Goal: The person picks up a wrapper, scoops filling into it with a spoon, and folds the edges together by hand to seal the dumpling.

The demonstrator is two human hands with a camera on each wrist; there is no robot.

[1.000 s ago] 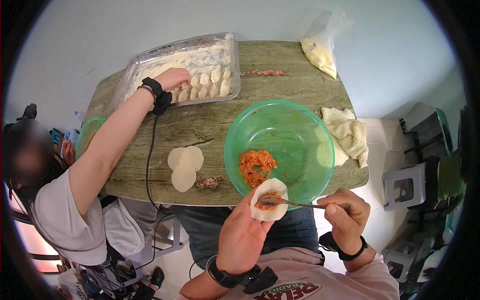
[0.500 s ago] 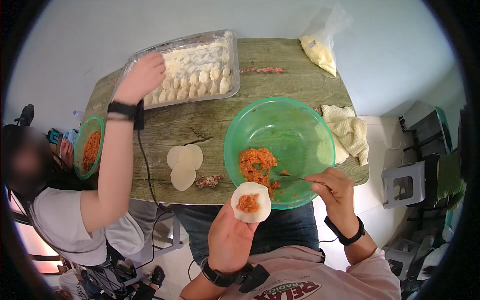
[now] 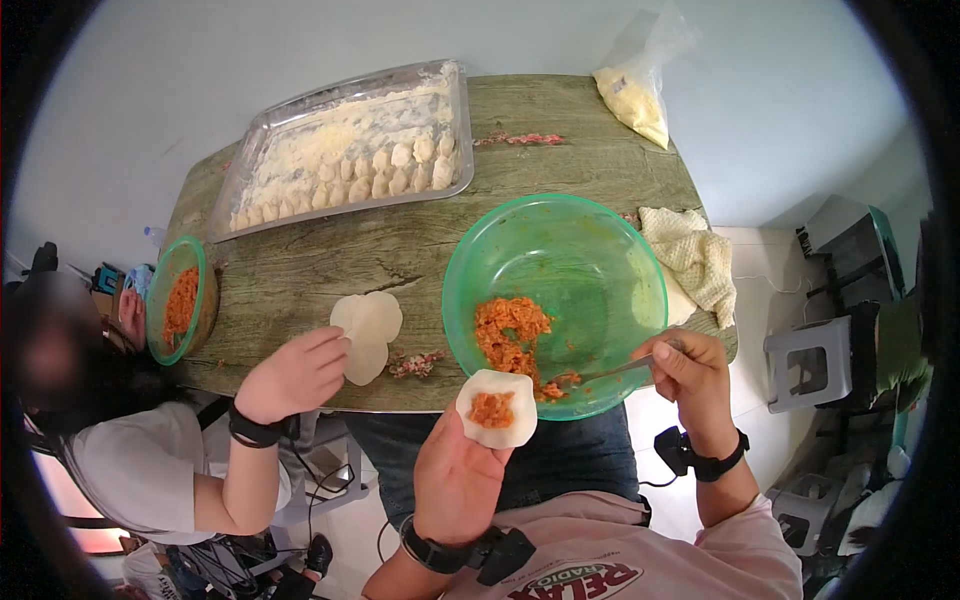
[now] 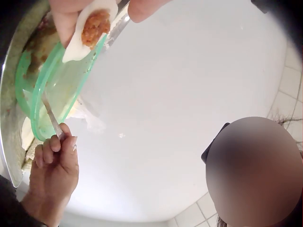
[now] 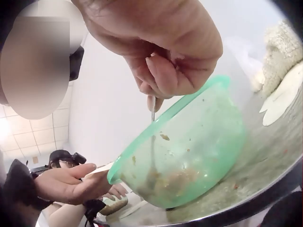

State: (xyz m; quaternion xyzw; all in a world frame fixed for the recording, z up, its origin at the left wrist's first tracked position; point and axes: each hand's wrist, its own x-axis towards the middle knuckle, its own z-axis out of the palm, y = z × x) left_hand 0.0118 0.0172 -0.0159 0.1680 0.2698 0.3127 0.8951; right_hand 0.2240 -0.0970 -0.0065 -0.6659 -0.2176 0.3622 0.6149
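Observation:
My left hand [image 3: 460, 480] is palm up, and a round dough wrapper [image 3: 520, 423] with orange filling [image 3: 492, 409] in its middle rests on its fingers, near the front rim of the green bowl [image 3: 600, 290]. In the left wrist view the thumb stands apart from the wrapper [image 4: 71, 51]. My right hand [image 3: 692, 385] grips a spoon [image 3: 622, 371] by its handle, over the bowl's right rim. The spoon's tip is down in the bowl, beside the filling mass [image 3: 510, 333]. Through the bowl wall [image 5: 213, 137], the right wrist view shows the spoon faintly.
Left of the bowl, another person's hand [image 3: 297, 376] touches or nearly touches several overlapping wrappers [image 3: 369, 320]. A metal tray [image 3: 465, 150] of dumplings stands behind. A second bowl of filling [image 3: 182, 300] is far left; a cloth [image 3: 690, 262] and plastic bag [image 3: 635, 105] are right.
The spoon has left the wrapper and gone down into the bowl. My left hand has shifted left with the wrapper. The other person's hand has moved from the tray to the wrappers.

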